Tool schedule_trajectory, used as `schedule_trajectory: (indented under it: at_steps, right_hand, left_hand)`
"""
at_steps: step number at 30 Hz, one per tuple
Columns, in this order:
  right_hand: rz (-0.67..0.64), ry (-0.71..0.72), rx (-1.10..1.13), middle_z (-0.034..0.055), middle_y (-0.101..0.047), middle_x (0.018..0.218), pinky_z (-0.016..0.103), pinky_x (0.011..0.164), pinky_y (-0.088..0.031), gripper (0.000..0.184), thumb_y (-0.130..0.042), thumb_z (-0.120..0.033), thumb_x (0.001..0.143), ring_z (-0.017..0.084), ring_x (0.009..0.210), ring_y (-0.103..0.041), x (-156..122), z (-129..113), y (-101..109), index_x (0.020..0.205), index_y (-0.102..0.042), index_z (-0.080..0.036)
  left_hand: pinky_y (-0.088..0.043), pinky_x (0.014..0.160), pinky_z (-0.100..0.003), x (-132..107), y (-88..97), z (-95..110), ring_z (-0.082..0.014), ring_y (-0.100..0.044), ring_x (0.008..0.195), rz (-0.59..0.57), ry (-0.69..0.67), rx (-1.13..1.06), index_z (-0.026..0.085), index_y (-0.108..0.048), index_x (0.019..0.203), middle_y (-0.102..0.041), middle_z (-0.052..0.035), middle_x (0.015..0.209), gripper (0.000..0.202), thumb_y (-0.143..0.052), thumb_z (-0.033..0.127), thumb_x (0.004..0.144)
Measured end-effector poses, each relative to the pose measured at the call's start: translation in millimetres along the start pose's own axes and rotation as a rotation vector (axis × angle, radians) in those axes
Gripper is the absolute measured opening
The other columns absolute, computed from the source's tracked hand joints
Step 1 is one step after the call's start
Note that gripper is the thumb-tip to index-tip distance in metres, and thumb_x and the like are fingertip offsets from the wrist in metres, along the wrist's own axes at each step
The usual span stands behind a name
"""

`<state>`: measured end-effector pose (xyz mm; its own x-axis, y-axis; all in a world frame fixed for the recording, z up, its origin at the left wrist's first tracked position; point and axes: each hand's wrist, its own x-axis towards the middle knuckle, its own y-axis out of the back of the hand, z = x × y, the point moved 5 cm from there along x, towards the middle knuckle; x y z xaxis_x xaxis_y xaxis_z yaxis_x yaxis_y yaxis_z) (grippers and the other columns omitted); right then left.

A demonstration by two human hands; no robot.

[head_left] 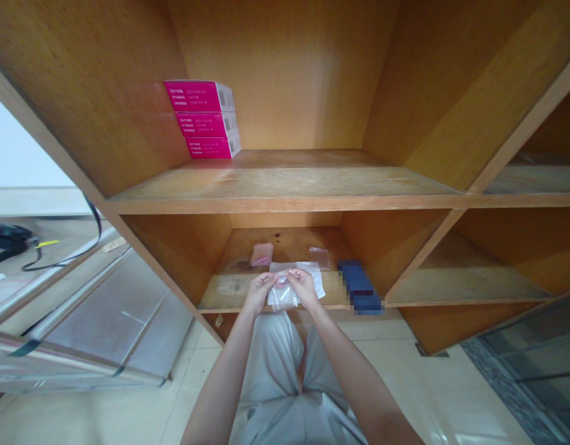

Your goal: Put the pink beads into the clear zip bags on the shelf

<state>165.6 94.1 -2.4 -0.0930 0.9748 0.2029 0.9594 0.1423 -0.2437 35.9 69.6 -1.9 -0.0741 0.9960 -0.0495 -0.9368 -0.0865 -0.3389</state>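
Observation:
Over the front of the lower shelf, my left hand [261, 289] and my right hand [302, 285] meet with fingers pinched together. Between them they grip the upper edge of a small clear plastic bag [285, 299], which hangs toward the shelf's front edge. A little pink shows near the fingertips, too small to make out. Beneath lies a white sheet, perhaps paper or another bag [318, 283]. Behind my left hand rests a clear packet with pink contents [262, 254]. Another flat clear bag [319, 258] lies behind my right hand.
A blurred-out blue object [360, 287] sits at the shelf's right, overhanging its front edge. Three stacked pink boxes [205, 120] stand on the upper shelf [285, 179]. Wooden dividers wall the compartment on both sides. Glass panels in frames [122, 327] lean at the left.

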Motion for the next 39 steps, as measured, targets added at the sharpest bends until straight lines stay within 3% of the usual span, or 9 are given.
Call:
schedule_trajectory:
  at_steps: [10, 16, 22, 27, 32, 39]
  right_hand:
    - [-0.074, -0.057, -0.018, -0.0005, -0.06, 0.064, 0.023, 0.057, -0.041, 0.012, -0.063, -0.028, 0.063, 0.012, 0.057, -0.054, -1.4, -2.1, -5.2, 0.067, -0.06, -0.017]
    - [-0.064, -0.028, -0.062, 0.0017, -0.063, 0.068, 0.025, 0.062, -0.043, 0.015, -0.063, -0.031, 0.065, 0.013, 0.062, -0.057, -1.3, -3.0, -4.6, 0.068, -0.061, -0.017]
    - [-0.05, -0.006, -0.046, 0.0007, -0.061, 0.064, 0.024, 0.06, -0.042, 0.02, -0.063, -0.036, 0.066, 0.012, 0.06, -0.054, 0.1, -2.5, -3.7, 0.064, -0.059, -0.017]
    - [-0.018, 0.009, -0.065, -0.0015, -0.056, 0.056, 0.022, 0.052, -0.039, 0.027, -0.062, -0.042, 0.066, 0.01, 0.052, -0.048, -1.2, -7.3, -3.2, 0.058, -0.054, -0.017]
    - [-0.017, -0.013, -0.146, -0.005, -0.042, 0.044, 0.02, 0.039, -0.027, 0.037, -0.057, -0.048, 0.069, 0.007, 0.04, -0.035, -5.0, -13.3, -1.5, 0.051, -0.048, -0.018]
    - [-0.001, -0.014, -0.132, -0.0047, -0.044, 0.044, 0.02, 0.041, -0.027, 0.037, -0.051, -0.05, 0.073, 0.007, 0.04, -0.036, -5.9, -18.3, -0.3, 0.055, -0.052, -0.017]
  left_hand:
    - [-0.045, 0.06, -0.024, -0.7, -4.5, 0.8, -0.0131, -0.059, 0.055, -0.035, 0.0, 0.078, 0.012, -0.063, 0.073, -0.066, -0.0033, 0.062, 0.025, -0.07, 0.031, 0.059]
    - [-0.046, 0.063, -0.025, -2.2, -5.2, 3.3, -0.0137, -0.061, 0.059, -0.053, -0.01, 0.111, 0.013, -0.063, 0.074, -0.067, -0.0047, 0.067, 0.023, -0.069, 0.032, 0.061]
    - [-0.045, 0.059, -0.023, 1.1, -0.6, -1.0, -0.0118, -0.059, 0.056, -0.031, -0.014, 0.031, 0.013, -0.063, 0.077, -0.066, -0.0041, 0.068, 0.025, -0.068, 0.032, 0.062]
    - [-0.046, 0.059, -0.024, 2.3, 0.7, -2.5, -0.0119, -0.059, 0.056, -0.016, 0.003, -0.037, 0.012, -0.063, 0.073, -0.065, -0.0033, 0.065, 0.025, -0.071, 0.031, 0.058]
    - [-0.047, 0.063, -0.028, 1.3, 1.2, -1.6, -0.0143, -0.061, 0.06, -0.011, 0.032, -0.061, 0.011, -0.066, 0.074, -0.068, -0.0059, 0.071, 0.027, -0.072, 0.032, 0.057]
    - [-0.048, 0.068, -0.031, -3.5, -7.9, 4.8, -0.0166, -0.063, 0.063, -0.106, 0.045, -0.084, 0.01, -0.066, 0.082, -0.069, -0.0089, 0.076, 0.029, -0.065, 0.035, 0.067]
